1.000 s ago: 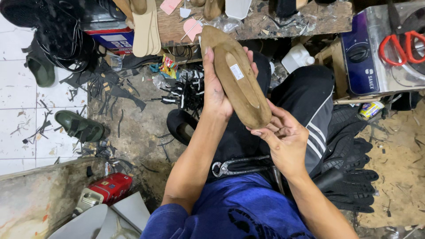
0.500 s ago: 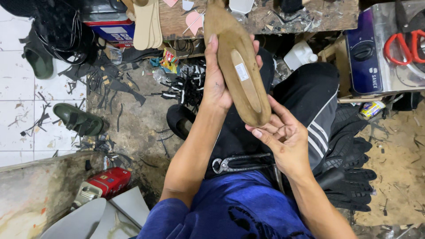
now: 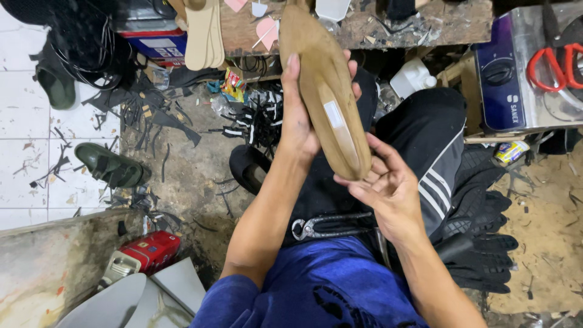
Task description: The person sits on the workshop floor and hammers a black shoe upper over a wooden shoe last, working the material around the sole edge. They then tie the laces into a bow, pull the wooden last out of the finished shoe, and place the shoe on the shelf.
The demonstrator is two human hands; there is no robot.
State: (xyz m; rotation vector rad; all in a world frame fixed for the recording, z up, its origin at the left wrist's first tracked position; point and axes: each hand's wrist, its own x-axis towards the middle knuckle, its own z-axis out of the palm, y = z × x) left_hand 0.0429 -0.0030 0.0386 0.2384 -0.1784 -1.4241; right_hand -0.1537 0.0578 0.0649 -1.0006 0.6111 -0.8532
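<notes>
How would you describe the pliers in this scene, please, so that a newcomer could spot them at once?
Start from the person's lap, where the blue shirt meets the black trousers. The pliers lie flat across it, between the two forearms, below the tan shoe sole held in the left hand and right hand. They are the only bare grey metal tool there, jaws pointing left.

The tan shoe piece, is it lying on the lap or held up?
Held up: the left hand grips the shoe piece; the right hand supports its end.

view: head-worn | faces: steeply down over lap and floor | range: close | views: one
</notes>
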